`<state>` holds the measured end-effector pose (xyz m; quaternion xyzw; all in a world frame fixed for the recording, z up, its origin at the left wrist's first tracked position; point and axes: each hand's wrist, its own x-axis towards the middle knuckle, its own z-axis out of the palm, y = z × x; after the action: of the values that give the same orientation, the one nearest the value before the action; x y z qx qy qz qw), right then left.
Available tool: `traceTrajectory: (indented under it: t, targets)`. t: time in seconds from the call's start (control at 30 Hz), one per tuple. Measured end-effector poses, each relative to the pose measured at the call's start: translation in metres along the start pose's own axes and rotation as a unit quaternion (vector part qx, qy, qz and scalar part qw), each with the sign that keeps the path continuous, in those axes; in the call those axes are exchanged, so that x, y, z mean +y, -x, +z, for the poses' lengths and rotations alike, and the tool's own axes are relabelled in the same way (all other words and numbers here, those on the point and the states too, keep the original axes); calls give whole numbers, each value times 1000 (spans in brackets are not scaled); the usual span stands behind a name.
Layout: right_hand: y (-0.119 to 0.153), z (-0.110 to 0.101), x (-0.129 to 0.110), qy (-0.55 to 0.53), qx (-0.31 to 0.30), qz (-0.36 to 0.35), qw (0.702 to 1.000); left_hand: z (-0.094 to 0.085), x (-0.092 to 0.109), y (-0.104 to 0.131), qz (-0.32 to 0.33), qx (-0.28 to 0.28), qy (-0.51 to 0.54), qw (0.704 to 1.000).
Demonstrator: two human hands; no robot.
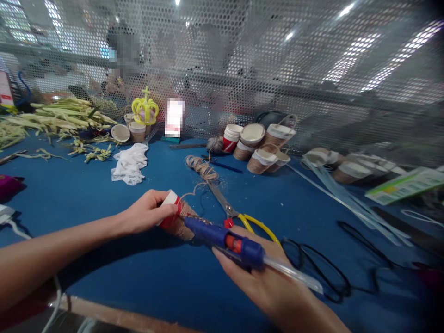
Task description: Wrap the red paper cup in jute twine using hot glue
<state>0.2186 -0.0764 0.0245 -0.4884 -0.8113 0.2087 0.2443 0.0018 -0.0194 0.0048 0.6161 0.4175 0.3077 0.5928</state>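
Observation:
My left hand point(150, 213) is closed on a red and white paper cup point(169, 200), tilted on its side and partly wrapped in brown twine point(184, 226). From the cup a strand runs up to a loose bundle of twine point(201, 168). Wrapped in my right hand point(255, 273) is a blue glue gun point(215, 233), a clear glue stick point(294, 273) poking out of its back end. Its nozzle points at the twine-covered side of the cup; whether they touch I cannot tell. Just beyond the gun lie yellow-handled scissors point(227, 206), their handles partly behind my right hand.
Several twine-wrapped cups point(262, 159) stand at the back beside a grey yarn ball point(215, 144). White lace point(130, 164) lies left of centre. Clear glue sticks point(347, 199) and a black cable point(319, 268) lie on the right. A perforated metal screen point(222, 60) closes off the back.

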Motion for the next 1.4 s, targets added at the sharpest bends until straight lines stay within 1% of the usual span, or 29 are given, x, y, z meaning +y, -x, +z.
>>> traceTrajectory:
  t: [0.13,0.27,0.37,0.47,0.57,0.67,0.8,1.0,1.13,1.2,1.3,1.4]
  targets:
    - [4,1,-2,37,-4,-34,999,0,-1,-1,-5,-9,37,999]
    - [6,1,-2,35,-39,-40,998,0,-2,0,-16,-7,54,998]
    - [6,1,2,36,-17,-46,998,0,-1,0,-10,-10,44,999]
    - [4,1,6,15,12,-29,999,0,-1,-1,7,-9,18,1000]
    - [-1,-1,5,-20,17,23,999,0,-3,-1,15,-8,3,1000]
    - [-7,-3,1,-31,32,73,996,-1,-6,0,7,-7,-4,1000]
    - [-11,-6,-1,-8,49,68,996,-1,-7,2,10,-11,-11,1000]
    - [-8,-7,0,-16,30,75,997,-1,-6,3,14,-13,-21,1000]
    - [-7,-4,-2,-29,37,87,995,-2,-4,1,14,-13,-14,1000]
    - [-5,-3,-2,-25,25,74,997,-2,-4,1,17,-13,-8,1000]
    - [0,0,1,-5,3,22,1000,-2,-4,0,15,-14,8,1000]
    - [4,2,1,27,-3,-16,999,-1,-3,0,4,-12,26,1000]
